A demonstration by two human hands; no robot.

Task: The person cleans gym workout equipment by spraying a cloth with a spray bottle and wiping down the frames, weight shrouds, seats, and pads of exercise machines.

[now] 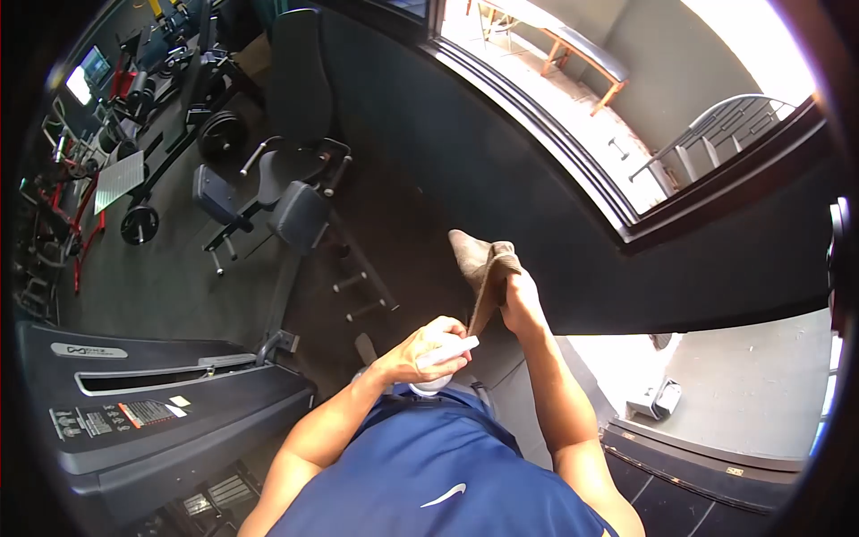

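Note:
My left hand (428, 347) is closed around a white spray bottle (447, 352) in front of my waist. Its pale head juts past the fingers toward the upper right, and part of its body shows below the hand. Farther forward and to the right, my right hand (522, 300) grips a greyish-brown cloth (474, 259). One part of the cloth sticks out to the upper left. Another part hangs down, its lower end close to my left fingers.
A treadmill (161, 403) stands at my left. Ahead are a padded exercise bench (300, 215) and a rack with weight plates (222, 134). Along the right runs a dark wall (573, 277) with a window (537, 94); a bench (582, 49) shows beyond the glass.

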